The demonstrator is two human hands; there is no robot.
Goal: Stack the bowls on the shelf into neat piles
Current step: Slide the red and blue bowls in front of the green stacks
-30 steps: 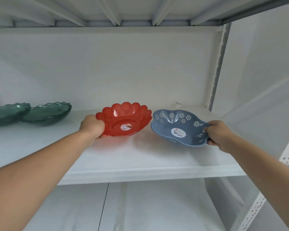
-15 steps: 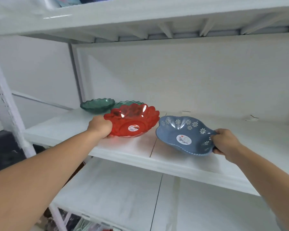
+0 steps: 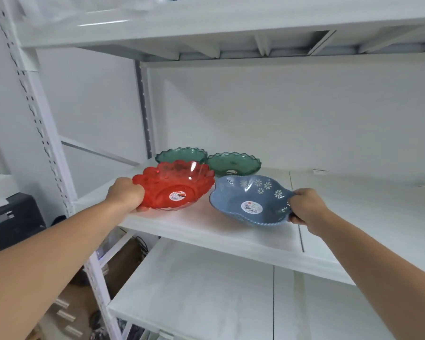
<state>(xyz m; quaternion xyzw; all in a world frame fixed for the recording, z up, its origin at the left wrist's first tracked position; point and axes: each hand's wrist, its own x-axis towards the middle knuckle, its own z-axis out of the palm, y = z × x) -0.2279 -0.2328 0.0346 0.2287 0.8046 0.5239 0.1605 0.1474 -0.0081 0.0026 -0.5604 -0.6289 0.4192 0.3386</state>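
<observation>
No pile is formed yet. A translucent red scalloped plastic bowl [image 3: 176, 184] is gripped by the left hand [image 3: 125, 195], a blue flower-patterned plastic bowl [image 3: 252, 200] by the right hand [image 3: 304, 207], seemingly just above the white shelf [image 3: 231, 239]. Two dark green wavy-rimmed bowls [image 3: 233, 163] are left unstacked behind.

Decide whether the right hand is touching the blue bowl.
Touching. The head view shows the right hand gripping the blue bowl at its right rim.

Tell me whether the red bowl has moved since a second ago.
Yes. The red bowl, held by the left hand, went left along the shelf and now overlaps the green bowls.
</observation>
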